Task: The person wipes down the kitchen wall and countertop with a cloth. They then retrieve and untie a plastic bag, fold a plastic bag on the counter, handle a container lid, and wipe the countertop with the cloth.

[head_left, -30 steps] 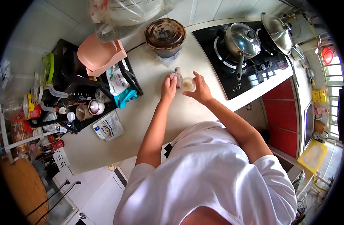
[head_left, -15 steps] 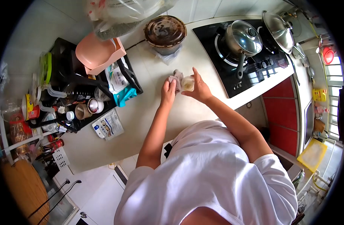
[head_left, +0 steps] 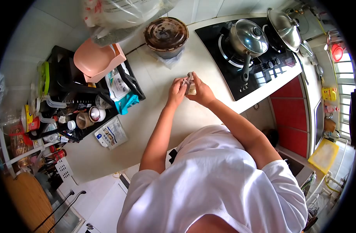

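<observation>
Over the counter (head_left: 154,128), both hands meet around a small jar-like container. My left hand (head_left: 177,93) is closed on a crumpled greyish cloth (head_left: 189,77), which is pressed against the container. Fingers of my right hand (head_left: 202,94) wrap round the small pale, see-through container (head_left: 192,90), whose contents I cannot make out. The hands cover much of both things. Just beyond them stands a dark-lidded pot (head_left: 166,37) with stains on its lid.
To the right is a black gas hob (head_left: 236,87) with a lidded saucepan (head_left: 250,40) and a wok under a metal lid (head_left: 283,29). A black rack (head_left: 137,83) at left holds a pink bin (head_left: 94,62), jars and packets. A white packet (head_left: 111,134) lies on the counter.
My right hand has moved left with the small container, and the cloth in my left hand now meets it. The hands are closer together. The view has shifted slightly.
</observation>
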A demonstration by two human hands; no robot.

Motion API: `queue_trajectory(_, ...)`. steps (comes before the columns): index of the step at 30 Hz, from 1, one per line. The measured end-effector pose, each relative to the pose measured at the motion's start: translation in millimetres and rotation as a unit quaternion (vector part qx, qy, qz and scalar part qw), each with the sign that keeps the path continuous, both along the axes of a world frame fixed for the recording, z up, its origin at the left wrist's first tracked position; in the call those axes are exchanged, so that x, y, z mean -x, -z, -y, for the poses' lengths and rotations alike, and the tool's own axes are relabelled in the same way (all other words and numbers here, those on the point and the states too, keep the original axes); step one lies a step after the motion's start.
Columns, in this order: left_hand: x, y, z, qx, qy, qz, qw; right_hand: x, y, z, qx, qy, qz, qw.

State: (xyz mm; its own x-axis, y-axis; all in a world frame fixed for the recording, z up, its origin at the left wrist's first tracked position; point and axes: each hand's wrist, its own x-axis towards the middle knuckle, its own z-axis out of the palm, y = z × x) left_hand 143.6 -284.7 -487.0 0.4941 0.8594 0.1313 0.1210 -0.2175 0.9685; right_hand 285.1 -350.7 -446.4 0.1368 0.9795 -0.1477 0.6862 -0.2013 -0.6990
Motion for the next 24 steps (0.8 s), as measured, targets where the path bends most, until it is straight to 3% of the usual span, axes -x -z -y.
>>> queue_trajectory(4, 5, 1, 12, -0.023, -0.039, -0.025, 0.999, 1, -2, 0, 0.02, -0.004, -0.003, 1.0)
queue_trajectory(10, 15, 14, 31, 0.149, -0.097, 0.062, 0.982, -4, 6, -1, -0.001, -0.031, 0.007, 1.0)
queue_trajectory(15, 23, 16, 50, 0.154, -0.121, -0.025, 0.98, -5, 10, -1, 0.004, -0.038, -0.001, 0.999)
queue_trajectory(18, 24, 28, 76, 0.173, -0.116, -0.003, 0.978, -7, 11, -2, -0.004, -0.04, -0.005, 0.999)
queue_trajectory(19, 27, 35, 82, 0.151, -0.087, -0.077, 0.982, -6, 11, -3, -0.007, -0.04, 0.006, 0.999)
queue_trajectory(21, 24, 44, 91, 0.106, -0.109, -0.025, 0.988, -8, 9, -6, -0.006, -0.046, -0.003, 0.999)
queue_trajectory(23, 23, 47, 83, 0.182, -0.142, 0.06, 0.971, -11, 6, -4, -0.003, -0.054, -0.01, 0.999)
queue_trajectory(24, 26, 19, 77, 0.228, -0.161, 0.036, 0.96, -13, 3, -7, 0.008, -0.07, -0.029, 0.997)
